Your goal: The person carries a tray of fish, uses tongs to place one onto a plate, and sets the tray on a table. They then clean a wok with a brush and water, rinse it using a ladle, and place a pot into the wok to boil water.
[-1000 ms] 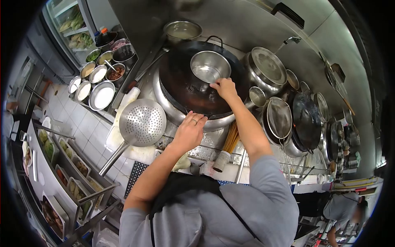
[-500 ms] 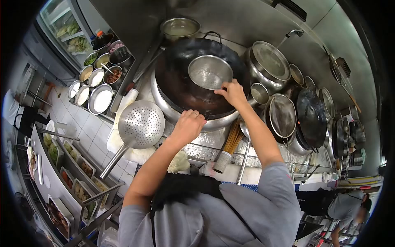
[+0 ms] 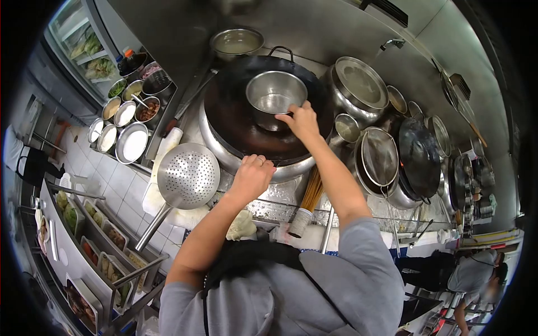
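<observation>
My right hand [image 3: 302,119] pinches the near right rim of a deep steel bowl [image 3: 276,92], thumb and fingers closed on its edge. The bowl overlaps the middle of a large dark wok [image 3: 230,120], and its outer near wall shows. At the wok's near edge my left hand [image 3: 254,176] is closed, knuckles up, with a ring on one finger; a bit of the wok's dark handle shows beside the fingers. Left of that hand lies a perforated strainer ladle [image 3: 189,175], its long handle toward me. A bamboo wok brush [image 3: 307,207] lies between my forearms.
A bowl of liquid [image 3: 237,43] stands behind the wok. On the right are a lidded pot [image 3: 361,84], a mesh strainer [image 3: 380,157] and another wok [image 3: 418,154]. Ingredient tubs [image 3: 132,143] stand at left. A person [image 3: 473,274] is at far right, another [image 3: 28,157] at far left.
The bowl has tilted so more of its outer near wall shows, with my right hand still on its rim. My left hand stays at the wok's near edge. The whole view has shifted slightly.
</observation>
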Available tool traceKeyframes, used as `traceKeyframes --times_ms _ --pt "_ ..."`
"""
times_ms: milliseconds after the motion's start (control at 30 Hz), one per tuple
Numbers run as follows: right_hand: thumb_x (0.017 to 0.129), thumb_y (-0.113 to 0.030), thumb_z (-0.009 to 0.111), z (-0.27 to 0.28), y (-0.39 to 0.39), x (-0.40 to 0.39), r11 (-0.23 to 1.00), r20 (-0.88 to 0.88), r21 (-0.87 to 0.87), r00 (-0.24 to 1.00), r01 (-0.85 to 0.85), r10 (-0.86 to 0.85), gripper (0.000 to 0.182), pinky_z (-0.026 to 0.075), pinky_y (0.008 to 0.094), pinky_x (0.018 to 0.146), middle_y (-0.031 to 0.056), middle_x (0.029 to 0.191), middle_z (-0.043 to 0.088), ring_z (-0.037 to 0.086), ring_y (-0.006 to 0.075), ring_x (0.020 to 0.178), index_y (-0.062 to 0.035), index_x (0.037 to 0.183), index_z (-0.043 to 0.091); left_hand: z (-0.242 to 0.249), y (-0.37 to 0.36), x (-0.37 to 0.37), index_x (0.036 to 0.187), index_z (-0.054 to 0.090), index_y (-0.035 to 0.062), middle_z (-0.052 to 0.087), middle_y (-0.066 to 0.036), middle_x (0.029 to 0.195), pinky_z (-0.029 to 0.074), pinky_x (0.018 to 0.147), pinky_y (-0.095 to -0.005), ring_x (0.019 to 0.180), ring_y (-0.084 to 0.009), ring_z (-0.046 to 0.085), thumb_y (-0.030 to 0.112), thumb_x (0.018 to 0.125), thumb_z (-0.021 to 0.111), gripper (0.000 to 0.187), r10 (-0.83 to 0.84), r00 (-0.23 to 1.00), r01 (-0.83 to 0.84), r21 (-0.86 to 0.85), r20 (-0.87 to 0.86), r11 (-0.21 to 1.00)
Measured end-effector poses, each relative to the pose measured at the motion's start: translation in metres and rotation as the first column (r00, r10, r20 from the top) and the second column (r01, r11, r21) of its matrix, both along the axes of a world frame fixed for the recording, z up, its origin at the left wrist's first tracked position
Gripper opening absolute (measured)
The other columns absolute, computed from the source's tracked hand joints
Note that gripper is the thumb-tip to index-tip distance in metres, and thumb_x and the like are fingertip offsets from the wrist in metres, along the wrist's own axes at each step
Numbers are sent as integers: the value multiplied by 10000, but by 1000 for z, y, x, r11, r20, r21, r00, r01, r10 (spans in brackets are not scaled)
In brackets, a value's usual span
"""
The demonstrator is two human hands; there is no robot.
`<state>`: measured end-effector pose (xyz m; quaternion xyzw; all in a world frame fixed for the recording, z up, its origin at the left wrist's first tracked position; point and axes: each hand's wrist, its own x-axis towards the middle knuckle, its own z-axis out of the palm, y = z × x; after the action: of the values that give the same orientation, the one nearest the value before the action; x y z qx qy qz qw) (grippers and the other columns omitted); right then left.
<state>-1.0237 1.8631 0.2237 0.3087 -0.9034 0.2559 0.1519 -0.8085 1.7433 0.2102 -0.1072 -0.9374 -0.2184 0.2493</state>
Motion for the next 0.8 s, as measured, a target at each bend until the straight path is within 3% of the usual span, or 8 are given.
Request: traceKeyframes --times_ms 167,267,433,567,700,733,800 --pt "728 -477 807 3 20 0 997 163 16 984 -70 67 478 539 474 790 266 947 614 651 409 843 -49 930 741 -1 -2 1 858 651 41 605 -110 825 448 770 -419 842 -293 583 187 861 646 146 -11 1000 11 15 1 1000" --pt "725 -496 803 17 31 -1 999 132 19 990 -41 38 494 535 458 770 260 938 612 652 400 829 -51 930 742 -1 -2 1 877 664 36 607 -114 864 442 796 -427 859 -308 571 156 869 646 121 -17 999 15 68 30 998" --pt "770 -553 757 45 16 -20 1000 142 -7 990 -17 18 510 528 440 744 164 714 684 677 359 835 -64 912 742 -3 -1 -1 874 658 41 593 -112 844 439 785 -424 842 -301 565 157 863 655 117 -18 1000 17 49 20 999" --pt "785 -629 704 81 23 -47 999 280 -37 960 20 -9 589 524 430 710 190 744 689 695 364 747 -50 890 730 -2 -3 0 878 655 42 592 -112 842 440 790 -427 845 -304 566 164 868 650 122 -24 998 20 76 51 997" --pt "790 -660 676 126 22 -78 993 344 -102 939 65 -26 602 518 417 774 155 800 717 706 311 829 -86 952 753 -4 -3 -2 857 643 41 591 -119 830 441 785 -436 840 -312 569 164 867 649 124 -16 998 12 63 61 998" --pt "804 -639 681 126 17 -97 974 318 -223 947 32 41 594 528 379 702 140 759 705 702 260 758 -61 924 750 -3 -3 -2 851 641 41 592 -120 825 442 780 -437 836 -313 570 162 866 649 122 -12 997 8 51 72 999" --pt "826 -613 684 140 16 -124 943 443 -314 896 110 43 601 541 327 627 111 740 686 680 189 695 -18 898 734 1 -1 -3 838 638 42 593 -124 814 445 771 -438 829 -316 574 160 864 649 121 -3 996 0 28 94 1000"
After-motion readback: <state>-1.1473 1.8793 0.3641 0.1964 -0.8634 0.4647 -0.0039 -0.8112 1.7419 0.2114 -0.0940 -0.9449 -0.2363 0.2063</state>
